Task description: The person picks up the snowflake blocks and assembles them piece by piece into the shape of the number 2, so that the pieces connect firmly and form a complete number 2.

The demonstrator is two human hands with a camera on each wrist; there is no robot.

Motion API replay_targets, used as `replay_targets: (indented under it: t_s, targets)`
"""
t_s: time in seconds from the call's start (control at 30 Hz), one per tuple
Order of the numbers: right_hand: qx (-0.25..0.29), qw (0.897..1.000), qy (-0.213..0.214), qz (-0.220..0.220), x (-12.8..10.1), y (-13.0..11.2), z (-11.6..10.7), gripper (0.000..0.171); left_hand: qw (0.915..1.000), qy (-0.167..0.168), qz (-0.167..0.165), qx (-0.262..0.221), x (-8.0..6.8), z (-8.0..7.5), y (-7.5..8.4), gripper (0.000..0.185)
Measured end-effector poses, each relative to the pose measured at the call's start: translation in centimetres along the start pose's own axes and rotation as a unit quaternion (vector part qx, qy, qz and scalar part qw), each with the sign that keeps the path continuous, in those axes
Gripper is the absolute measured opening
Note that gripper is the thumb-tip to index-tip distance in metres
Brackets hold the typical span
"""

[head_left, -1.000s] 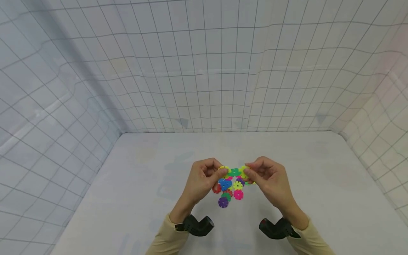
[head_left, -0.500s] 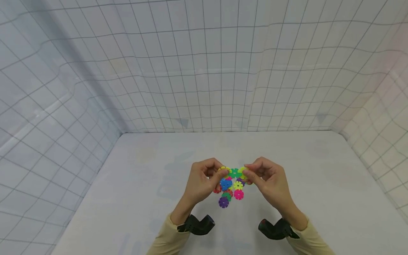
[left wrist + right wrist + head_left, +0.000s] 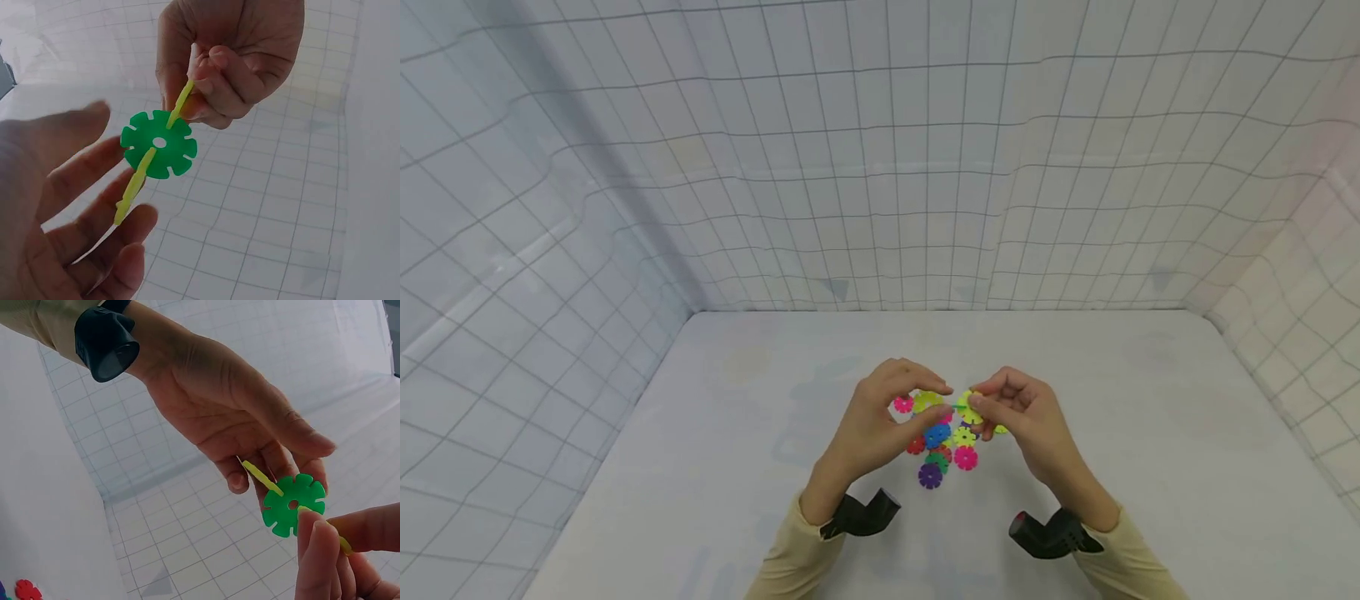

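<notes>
My right hand [image 3: 1028, 421] pinches a yellow notched disc [image 3: 345, 545] between thumb and fingers. That disc is slotted into a green snowflake-shaped linking disc [image 3: 159, 144], which has a round centre hole. A second yellow disc [image 3: 134, 189] is slotted into the green disc's opposite side, edge-on in the left wrist view. My left hand [image 3: 883, 414] is beside this second disc, thumb and fingers spread apart. In the left wrist view its fingers lie behind the disc; whether they touch it I cannot tell. The joined discs are held above the white table.
Below the hands lies a loose cluster of coloured discs on the white table [image 3: 737, 433], among them a purple disc [image 3: 929, 476], a pink disc [image 3: 966, 457] and a blue disc [image 3: 937, 435]. White grid-patterned curtains [image 3: 917, 208] enclose the back and sides.
My left thumb and fingers have parted from the left yellow disc they were pinching. The green disc, face-on before, now appears nearly edge-on in the head view. My right hand keeps its pinch.
</notes>
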State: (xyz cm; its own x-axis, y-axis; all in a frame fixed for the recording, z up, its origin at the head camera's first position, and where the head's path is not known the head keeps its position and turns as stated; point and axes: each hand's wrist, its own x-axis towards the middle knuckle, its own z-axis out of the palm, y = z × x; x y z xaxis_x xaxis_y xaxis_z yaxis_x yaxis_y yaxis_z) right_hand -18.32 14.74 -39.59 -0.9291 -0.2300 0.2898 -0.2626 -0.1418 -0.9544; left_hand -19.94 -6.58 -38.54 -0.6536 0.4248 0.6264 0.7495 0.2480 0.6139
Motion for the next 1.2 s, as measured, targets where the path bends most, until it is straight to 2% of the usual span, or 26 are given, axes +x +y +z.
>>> replay_targets:
  t_s: [0.1,0.17,0.33,0.47,0.5,0.57,0.6,0.67,0.73,0.77,0.83,0.93,1.07,1.2]
  targets:
    - [-0.001,1.0,-0.013,0.016,0.1,0.3,0.0,0.012,0.9992,-0.03,0.011,0.022,-0.1,-0.1,0.0,0.019]
    - [-0.008,0.999,-0.027,0.029,0.2,0.4,-0.1,0.014,0.9984,-0.033,0.014,0.043,-0.1,-0.1,-0.1,0.016]
    - [-0.06,0.995,-0.062,0.053,0.9,1.4,-1.2,0.018,0.9983,-0.009,0.014,0.057,-0.1,-0.4,-0.7,0.013]
    - [-0.15,0.985,-0.061,0.064,1.4,3.0,-2.7,0.021,0.9994,0.014,-0.012,0.028,-0.1,-0.8,-1.0,0.008]
    - [-0.184,0.979,-0.059,0.067,1.4,3.5,-3.2,0.022,0.9995,0.019,-0.021,0.016,-0.1,-0.9,-1.0,0.007]
    - [-0.269,0.959,-0.057,0.074,1.3,4.7,-4.1,0.022,0.9989,0.029,-0.035,-0.009,-0.2,-1.0,-1.1,0.006]
    - [-0.311,0.945,-0.058,0.079,1.3,5.4,-4.5,0.021,0.9984,0.034,-0.041,-0.019,-0.2,-1.1,-1.1,0.005]
    - [-0.396,0.912,-0.061,0.089,1.0,6.5,-5.3,0.021,0.9969,0.042,-0.055,-0.037,-0.3,-1.1,-1.0,0.004]
    - [-0.453,0.884,-0.066,0.099,0.8,7.4,-5.9,0.022,0.9955,0.047,-0.067,-0.048,-0.3,-1.2,-0.9,0.004]
    - [-0.469,0.875,-0.069,0.102,0.8,7.9,-6.2,0.023,0.9948,0.049,-0.072,-0.053,-0.2,-1.3,-0.8,0.004]
    - [-0.486,0.864,-0.07,0.107,0.7,8.5,-6.6,0.026,0.9938,0.054,-0.077,-0.06,-0.1,-1.4,-0.4,0.005]
    - [-0.482,0.867,-0.068,0.108,0.7,9.2,-7.0,0.026,0.993,0.062,-0.071,-0.071,0.3,-1.9,1.0,0.004]
    - [-0.459,0.878,-0.064,0.115,0.7,9.6,-7.3,0.022,0.992,0.076,-0.06,-0.08,0.8,-2.5,2.6,0.005]
    - [-0.438,0.889,-0.06,0.119,0.7,9.7,-7.3,0.014,0.9921,0.086,-0.05,-0.077,0.8,-2.5,2.7,0.009]
